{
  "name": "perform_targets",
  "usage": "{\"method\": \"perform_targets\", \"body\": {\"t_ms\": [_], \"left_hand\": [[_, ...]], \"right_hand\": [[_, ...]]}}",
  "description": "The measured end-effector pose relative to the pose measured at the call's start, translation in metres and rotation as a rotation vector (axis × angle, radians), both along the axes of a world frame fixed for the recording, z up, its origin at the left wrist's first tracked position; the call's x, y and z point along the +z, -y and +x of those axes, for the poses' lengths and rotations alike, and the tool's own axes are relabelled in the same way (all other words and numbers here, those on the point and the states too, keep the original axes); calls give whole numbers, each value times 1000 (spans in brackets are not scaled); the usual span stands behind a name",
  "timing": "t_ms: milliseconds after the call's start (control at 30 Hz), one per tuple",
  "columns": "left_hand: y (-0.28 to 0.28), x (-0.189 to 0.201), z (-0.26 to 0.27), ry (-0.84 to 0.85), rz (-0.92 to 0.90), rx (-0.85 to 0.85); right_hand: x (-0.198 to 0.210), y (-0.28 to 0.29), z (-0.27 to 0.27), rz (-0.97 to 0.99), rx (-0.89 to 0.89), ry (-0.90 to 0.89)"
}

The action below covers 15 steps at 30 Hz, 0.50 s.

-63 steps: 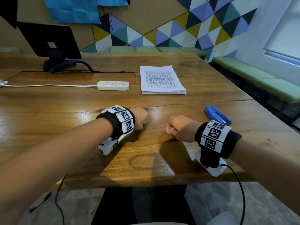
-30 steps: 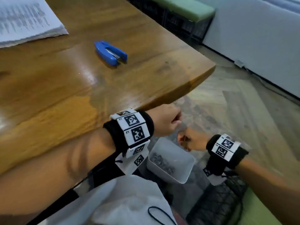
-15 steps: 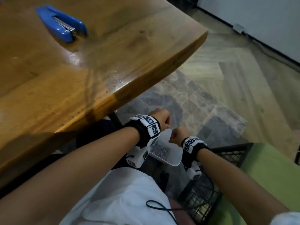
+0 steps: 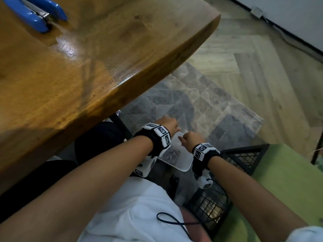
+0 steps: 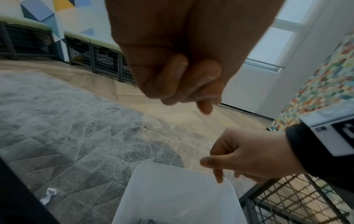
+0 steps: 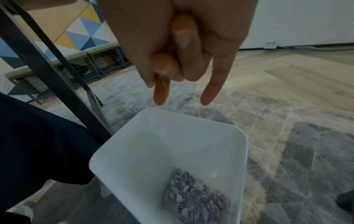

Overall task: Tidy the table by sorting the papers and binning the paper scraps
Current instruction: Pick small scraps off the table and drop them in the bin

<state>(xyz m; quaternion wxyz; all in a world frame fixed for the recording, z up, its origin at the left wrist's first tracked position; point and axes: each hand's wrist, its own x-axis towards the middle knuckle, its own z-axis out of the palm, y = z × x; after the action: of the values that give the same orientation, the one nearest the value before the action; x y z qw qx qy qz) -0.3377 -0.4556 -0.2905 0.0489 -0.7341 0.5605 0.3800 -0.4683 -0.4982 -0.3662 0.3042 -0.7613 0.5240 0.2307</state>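
Note:
A white bin (image 4: 182, 167) stands on the grey rug beside the table, with several small printed paper scraps (image 6: 193, 195) heaped at its bottom. Both hands hang just over its far rim. My left hand (image 4: 167, 124) has its fingers curled into the palm, and no paper shows in it in the left wrist view (image 5: 182, 84). My right hand (image 4: 191, 138) is half uncurled: two fingers (image 6: 208, 91) point straight down over the bin (image 6: 172, 144), the others stay bent, and nothing is held. One crumpled scrap (image 5: 48, 195) lies on the rug left of the bin (image 5: 172, 197).
The wooden table (image 4: 87, 67) juts over at the upper left with a blue stapler (image 4: 38, 13) on it. A black table leg (image 6: 47, 63) rises left of the bin. A black wire crate (image 4: 244, 156) under a green bench cushion (image 4: 279, 189) stands right of the bin.
Both fists have left the tabletop and dropped down past the table edge to the bin. The right hand's fingers have since uncurled over it.

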Motion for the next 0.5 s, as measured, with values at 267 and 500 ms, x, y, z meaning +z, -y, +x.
{"method": "perform_targets", "body": {"t_ms": [267, 500], "left_hand": [[3, 6, 2, 23, 177, -122], [-2, 11, 6, 39, 96, -74]], "right_hand": [[-1, -1, -1, 38, 88, 8], [9, 0, -3, 56, 284, -3]]}}
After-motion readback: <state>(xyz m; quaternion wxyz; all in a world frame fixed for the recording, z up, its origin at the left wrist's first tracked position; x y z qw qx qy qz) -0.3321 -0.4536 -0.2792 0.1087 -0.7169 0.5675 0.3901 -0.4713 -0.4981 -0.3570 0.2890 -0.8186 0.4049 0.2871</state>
